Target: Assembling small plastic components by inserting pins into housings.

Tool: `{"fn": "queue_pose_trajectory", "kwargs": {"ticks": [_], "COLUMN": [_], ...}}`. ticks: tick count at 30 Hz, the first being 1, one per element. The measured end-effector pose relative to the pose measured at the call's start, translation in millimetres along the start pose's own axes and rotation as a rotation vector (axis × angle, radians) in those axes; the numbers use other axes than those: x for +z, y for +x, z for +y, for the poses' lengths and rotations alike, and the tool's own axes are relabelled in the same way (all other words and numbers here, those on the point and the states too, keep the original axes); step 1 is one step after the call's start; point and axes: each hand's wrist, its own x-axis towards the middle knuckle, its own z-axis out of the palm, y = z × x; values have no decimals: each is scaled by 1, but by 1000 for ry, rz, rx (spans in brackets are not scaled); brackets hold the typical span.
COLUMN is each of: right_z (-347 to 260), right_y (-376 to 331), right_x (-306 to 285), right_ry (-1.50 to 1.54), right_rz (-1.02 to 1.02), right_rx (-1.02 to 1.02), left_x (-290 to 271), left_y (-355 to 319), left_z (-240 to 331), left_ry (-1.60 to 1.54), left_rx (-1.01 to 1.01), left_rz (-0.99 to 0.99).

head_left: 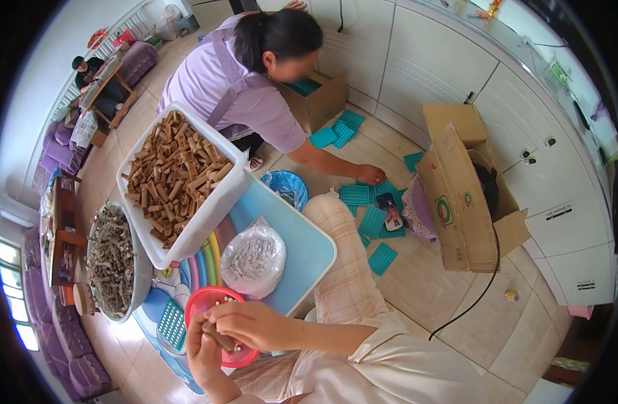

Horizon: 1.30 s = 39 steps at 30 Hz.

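Note:
My left hand (202,353) and my right hand (248,324) meet over a small red plastic basket (208,299) at the near edge of a low blue table (309,252). Both hold a short brown stick-like piece (218,337), gripped between the fingers. Small white bits lie in the basket. A teal perforated tray (172,326) lies just left of the basket. A clear bag of small white pieces (253,258) rests on the table right behind my hands.
A white tub of brown pieces (176,175) and a round basin of grey pieces (111,259) stand at the left. Another person in a lilac top reaches among teal trays (373,222) on the floor. Cardboard boxes (460,202), a phone (390,210) and a black cable (484,283) lie to the right.

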Motion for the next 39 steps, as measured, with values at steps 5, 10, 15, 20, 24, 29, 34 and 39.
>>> {"fn": "queue_pose_trajectory", "kwargs": {"ticks": [5, 10, 15, 20, 24, 29, 34, 39], "right_z": [-4, -1, 4, -12, -19, -21, -25, -27], "right_y": [-15, -25, -43, -41, -49, -68, -90, -104], "right_x": [16, 23, 27, 36, 30, 42, 57, 55], "right_ry": [55, 215, 163, 292, 339, 299, 285, 232], "right_rz": [-60, -127, -249, -115, -215, -343, -559, -682], "right_rx": [110, 267, 207, 28, 150, 228, 267, 244], "left_x": [-4, -27, -6, -1, -32, -102, -178, -222], "left_y": [-31, -54, -66, -95, -140, -243, -342, -429], "left_z": [-11, -21, -23, -16, 9, -18, -152, -325], "left_ry": [19, 86, 81, -241, -277, 217, 99, -649], "left_rx": [-31, -138, -196, -145, 125, 287, -222, -241], "left_rz": [204, 253, 463, 868, 1127, 1731, 1872, 1851]}}
